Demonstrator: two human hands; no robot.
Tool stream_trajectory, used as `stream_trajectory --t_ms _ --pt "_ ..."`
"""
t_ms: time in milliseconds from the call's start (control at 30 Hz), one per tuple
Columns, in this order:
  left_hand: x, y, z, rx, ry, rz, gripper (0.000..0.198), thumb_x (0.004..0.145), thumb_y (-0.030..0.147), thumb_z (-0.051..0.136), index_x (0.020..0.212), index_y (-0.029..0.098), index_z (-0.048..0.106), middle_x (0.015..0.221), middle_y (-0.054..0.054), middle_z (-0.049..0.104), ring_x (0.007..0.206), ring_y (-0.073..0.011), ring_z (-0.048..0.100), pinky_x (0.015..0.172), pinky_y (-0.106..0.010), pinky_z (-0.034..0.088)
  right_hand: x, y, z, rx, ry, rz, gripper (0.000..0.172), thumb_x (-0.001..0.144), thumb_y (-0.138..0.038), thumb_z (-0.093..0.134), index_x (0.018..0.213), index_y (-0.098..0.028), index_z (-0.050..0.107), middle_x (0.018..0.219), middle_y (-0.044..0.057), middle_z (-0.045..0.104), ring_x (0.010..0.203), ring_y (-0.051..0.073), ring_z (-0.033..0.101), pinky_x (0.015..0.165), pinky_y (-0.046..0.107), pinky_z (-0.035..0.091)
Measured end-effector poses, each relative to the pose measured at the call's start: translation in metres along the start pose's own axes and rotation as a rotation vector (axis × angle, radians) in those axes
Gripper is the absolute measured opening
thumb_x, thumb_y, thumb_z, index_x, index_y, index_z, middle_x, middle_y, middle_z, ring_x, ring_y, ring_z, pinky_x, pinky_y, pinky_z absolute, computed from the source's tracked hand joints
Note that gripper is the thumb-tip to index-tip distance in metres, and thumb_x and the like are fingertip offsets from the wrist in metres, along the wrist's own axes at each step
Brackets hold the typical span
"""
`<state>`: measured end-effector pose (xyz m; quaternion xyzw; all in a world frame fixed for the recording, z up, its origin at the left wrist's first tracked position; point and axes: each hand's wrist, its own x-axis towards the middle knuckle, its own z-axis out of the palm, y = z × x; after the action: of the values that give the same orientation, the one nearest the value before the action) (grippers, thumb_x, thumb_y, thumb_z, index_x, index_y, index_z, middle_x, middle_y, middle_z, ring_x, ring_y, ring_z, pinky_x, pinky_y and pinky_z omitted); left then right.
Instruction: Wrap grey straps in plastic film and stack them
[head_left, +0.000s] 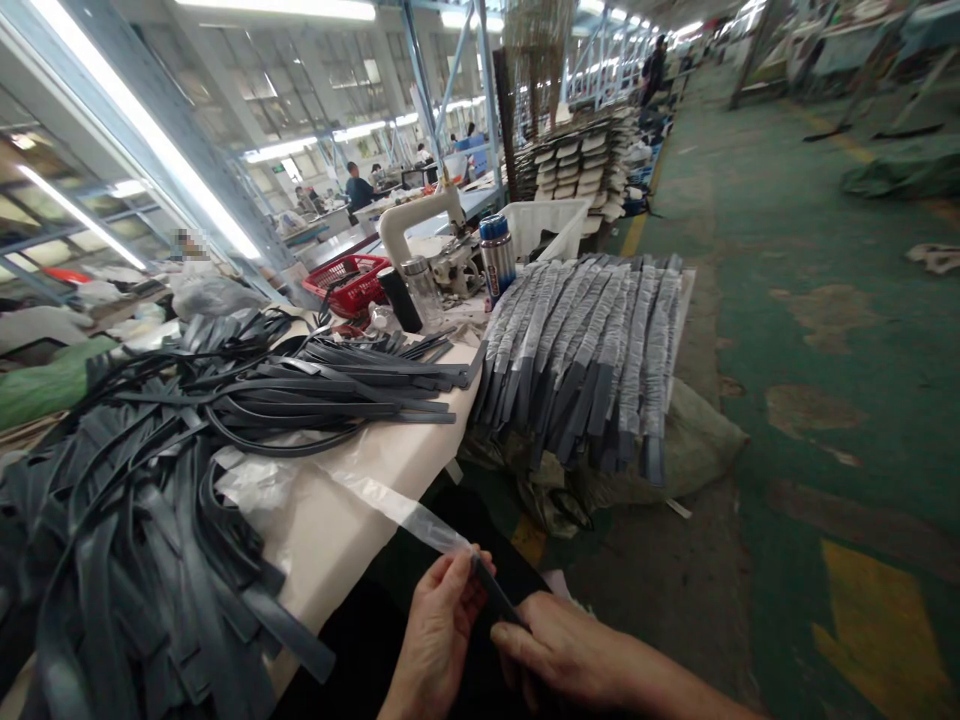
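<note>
Low in the head view, my left hand (442, 625) pinches the end of a dark grey strap (491, 590) where a clear plastic sleeve (390, 505) meets it. The sleeve trails up and left onto the white table (337, 520). My right hand (559, 650) grips the same strap from the right, fingers closed over it. Loose dark straps (127, 540) lie heaped on the table to the left. A stack of sleeved straps (577, 360) lies ahead, to the right of the table.
A white sewing machine (420, 225), a red basket (349, 283), a black tumbler (400, 298), a clear cup and a blue-lidded flask (496, 258) stand at the table's far end. Sacks sit under the stack. The green floor (825, 300) runs along the right. People work far back.
</note>
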<state>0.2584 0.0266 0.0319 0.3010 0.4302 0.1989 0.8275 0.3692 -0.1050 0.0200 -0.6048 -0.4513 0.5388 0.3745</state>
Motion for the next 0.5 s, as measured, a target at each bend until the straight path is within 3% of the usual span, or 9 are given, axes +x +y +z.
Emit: stream_trajectory --t_ms 133,267,367,433,500 --pt "-0.004 -0.004 -0.004 0.019 -0.018 -0.011 0.035 0.057 0.034 0.091 0.081 0.013 0.075 0.083 -0.008 0.076 0.078 -0.0164 0.070 0.075 -0.024 0.056 0.004 -0.005 0.002 0.174 -0.131 0.111 0.056 0.098 -0.050 0.033 0.066 -0.016 0.063 0.051 -0.002 0.054 0.038 0.008 0.044 0.039 0.016 0.035" --pt "-0.006 -0.013 -0.005 0.087 -0.055 -0.062 0.036 0.059 0.037 0.090 0.081 0.011 0.076 0.079 -0.008 0.075 0.075 -0.0167 0.069 0.071 -0.023 0.054 0.019 -0.013 0.000 0.279 -0.227 0.089 0.061 0.097 -0.056 0.027 0.063 -0.016 0.058 0.051 -0.002 0.054 0.033 0.007 0.041 0.035 0.016 0.033" --pt "-0.006 -0.011 -0.009 0.104 -0.045 -0.029 0.037 0.063 0.039 0.087 0.082 0.010 0.076 0.081 -0.009 0.075 0.076 -0.0174 0.068 0.071 -0.023 0.053 0.018 -0.013 -0.007 0.337 -0.199 0.020 0.053 0.093 -0.060 0.039 0.081 -0.014 0.062 0.064 0.001 0.063 0.040 0.008 0.051 0.042 0.017 0.039" --pt "-0.004 -0.003 -0.013 0.064 0.014 0.038 0.037 0.060 0.039 0.089 0.082 0.012 0.077 0.085 -0.009 0.075 0.083 -0.0176 0.068 0.077 -0.023 0.053 0.006 -0.005 -0.014 0.327 -0.151 -0.029 0.045 0.089 -0.057 0.052 0.097 -0.014 0.064 0.080 0.005 0.068 0.057 0.011 0.062 0.054 0.018 0.046" --pt "-0.004 0.004 -0.019 0.013 0.072 0.095 0.039 0.057 0.039 0.091 0.082 0.013 0.077 0.089 -0.009 0.076 0.088 -0.0180 0.067 0.082 -0.025 0.053 -0.010 0.010 -0.020 0.301 -0.107 0.004 0.045 0.087 -0.057 0.055 0.094 -0.014 0.065 0.082 0.007 0.068 0.067 0.013 0.065 0.061 0.020 0.047"
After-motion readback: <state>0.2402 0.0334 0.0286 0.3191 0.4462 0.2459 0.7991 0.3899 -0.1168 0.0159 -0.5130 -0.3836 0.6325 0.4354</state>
